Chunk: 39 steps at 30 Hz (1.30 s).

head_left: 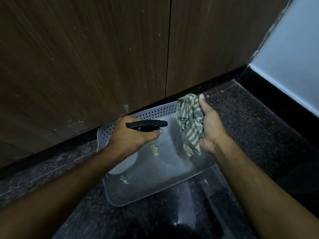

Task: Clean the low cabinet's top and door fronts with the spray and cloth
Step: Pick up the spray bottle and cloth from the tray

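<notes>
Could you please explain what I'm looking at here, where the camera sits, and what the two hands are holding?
There is no machine here: a person wears a wide-angle camera on the head, so the one picture looks forward and down along both forearms. The left hand grips the black head of a spray bottle, with its nozzle pointing right. The right hand holds a bunched striped cloth. Beneath both hands a grey tray with a perforated rim lies on a dark speckled stone surface. A small sticker shows on the tray. Behind it stand brown wooden doors flecked with pale spots, and a pale wall is at the right.
</notes>
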{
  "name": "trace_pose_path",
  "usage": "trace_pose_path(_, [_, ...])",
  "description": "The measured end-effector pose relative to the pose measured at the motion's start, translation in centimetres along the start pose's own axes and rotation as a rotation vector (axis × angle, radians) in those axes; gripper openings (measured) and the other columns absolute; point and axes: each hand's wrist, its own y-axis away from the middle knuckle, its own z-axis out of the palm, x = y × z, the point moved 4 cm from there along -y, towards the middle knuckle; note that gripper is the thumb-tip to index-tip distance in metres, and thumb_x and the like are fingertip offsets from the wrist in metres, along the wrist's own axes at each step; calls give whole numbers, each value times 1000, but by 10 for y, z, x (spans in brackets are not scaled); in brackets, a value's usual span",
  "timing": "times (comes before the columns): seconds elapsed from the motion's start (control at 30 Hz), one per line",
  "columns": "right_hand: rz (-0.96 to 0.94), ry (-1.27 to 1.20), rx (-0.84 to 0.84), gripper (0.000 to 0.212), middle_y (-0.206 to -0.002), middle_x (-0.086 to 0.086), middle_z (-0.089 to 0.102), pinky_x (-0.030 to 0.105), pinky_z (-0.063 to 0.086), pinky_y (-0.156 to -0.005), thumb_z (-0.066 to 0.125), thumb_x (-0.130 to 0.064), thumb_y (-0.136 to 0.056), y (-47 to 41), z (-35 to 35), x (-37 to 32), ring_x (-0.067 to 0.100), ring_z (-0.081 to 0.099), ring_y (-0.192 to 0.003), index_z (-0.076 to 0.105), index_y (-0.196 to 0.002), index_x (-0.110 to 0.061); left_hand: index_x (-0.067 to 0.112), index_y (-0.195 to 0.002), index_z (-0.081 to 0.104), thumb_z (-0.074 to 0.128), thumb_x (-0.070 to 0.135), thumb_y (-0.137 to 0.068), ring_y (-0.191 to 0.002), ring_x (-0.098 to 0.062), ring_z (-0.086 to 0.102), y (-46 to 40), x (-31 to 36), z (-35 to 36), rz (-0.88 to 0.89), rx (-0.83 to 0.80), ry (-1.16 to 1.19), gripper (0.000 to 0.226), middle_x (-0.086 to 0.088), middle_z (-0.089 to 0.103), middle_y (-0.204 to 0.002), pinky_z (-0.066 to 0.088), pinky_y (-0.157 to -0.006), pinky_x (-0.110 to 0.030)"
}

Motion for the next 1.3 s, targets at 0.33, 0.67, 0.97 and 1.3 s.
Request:
trace_pose_path(0.33, [37,-31,-52,65,-114,15,75,41,56,-87,47,-65,-96,0,7,8,26,70,-98,72,-120,-9,12,-68,75,85,28,-76,-33,0,48,-5,-3,-14,-62,144,93,20,10,56,-39,37,-41,-16])
trace_pose_path(0.67, [19,-85,-52,61,-116,14,74,40,55,-95,48,-60,-98,-1,9,7,24,69,-101,73,-118,-8,16,-61,72,86,21,-74,-37,2,52,-7,-2,-18,-4,55,28,20,11,59,-42,37,-44,-13])
trace_pose_path(0.97, [13,-113,-60,64,-126,16,69,39,52,-98,46,-58,-99,2,13,3,26,66,-106,68,-126,-4,14,-68,76,87,25,-73,-41,0,57,-3,-2,-21,8,72,-13,16,10,62,-46,41,-47,-15])
trace_pose_path(1.3, [1,-106,-63,63,-117,15,73,42,52,-101,49,-61,-97,-1,11,3,26,68,-105,73,-117,-7,17,-60,73,86,22,-74,-39,0,53,-5,-1,-26,24,66,6,20,9,61,-45,39,-45,-15])
